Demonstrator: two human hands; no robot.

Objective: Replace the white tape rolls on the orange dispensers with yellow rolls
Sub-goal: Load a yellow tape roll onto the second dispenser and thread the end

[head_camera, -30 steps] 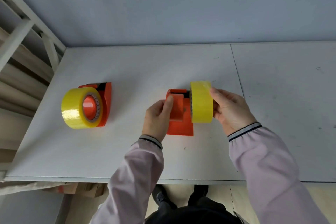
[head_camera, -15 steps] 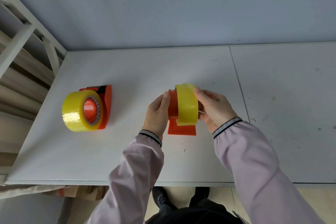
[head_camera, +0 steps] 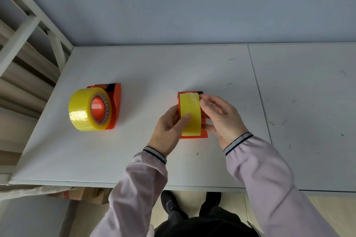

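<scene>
Two orange dispensers stand on the white table (head_camera: 154, 67). The left dispenser (head_camera: 115, 106) carries a yellow roll (head_camera: 81, 115) on its hub, untouched. The second dispenser (head_camera: 194, 134) sits at the centre with a yellow roll (head_camera: 190, 106) seated on it, seen edge-on. My left hand (head_camera: 169, 127) holds that roll from the left, thumb pressed on its face. My right hand (head_camera: 221, 117) is on the roll's right side, fingertips at its upper edge, thumb low against the dispenser. No white roll is in view.
A white shelf frame (head_camera: 25, 31) with brown boards stands left of the table. A seam (head_camera: 258, 90) divides the tabletop right of my hands. Cardboard boxes (head_camera: 82, 194) lie under the front edge, and my shoes show below.
The yellow roll went from beside the central dispenser, in my right hand, onto the dispenser. My left thumb now presses on the roll and my right fingers rest at its top edge.
</scene>
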